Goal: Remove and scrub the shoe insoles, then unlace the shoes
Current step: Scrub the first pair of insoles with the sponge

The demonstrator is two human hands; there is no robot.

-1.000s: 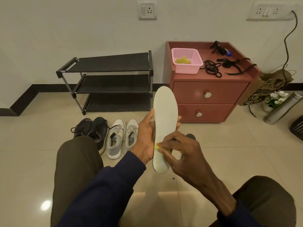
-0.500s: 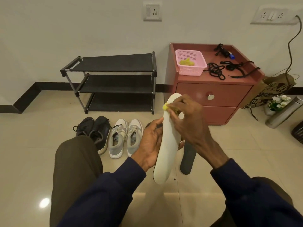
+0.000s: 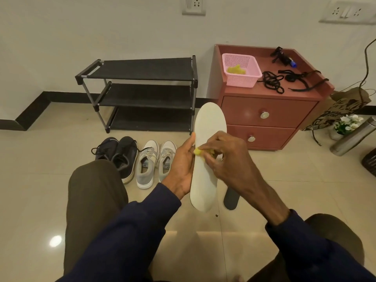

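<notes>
Item: white insole point(image 3: 203, 186), upright over the floor point(image 3: 40, 180). My left grip point(image 3: 183, 161) was curled round its edge; my right grip point(image 3: 225, 159) pinched a yellow scrub pad point(image 3: 197, 152) against its middle.

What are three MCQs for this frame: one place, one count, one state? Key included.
1. Where is the basket? A on the cabinet; B on the rack; C on the floor.
2. How many shoes show? A two; B four; C six.
3. What is the right hand doing? A resting on a knee; B pulling a lace; C holding a yellow pad against the insole.
Key: 1 A, it sits on the cabinet top. 2 B, a dark pair and a white pair stand side by side. 3 C, it pinches the pad on the insole's face.
</notes>
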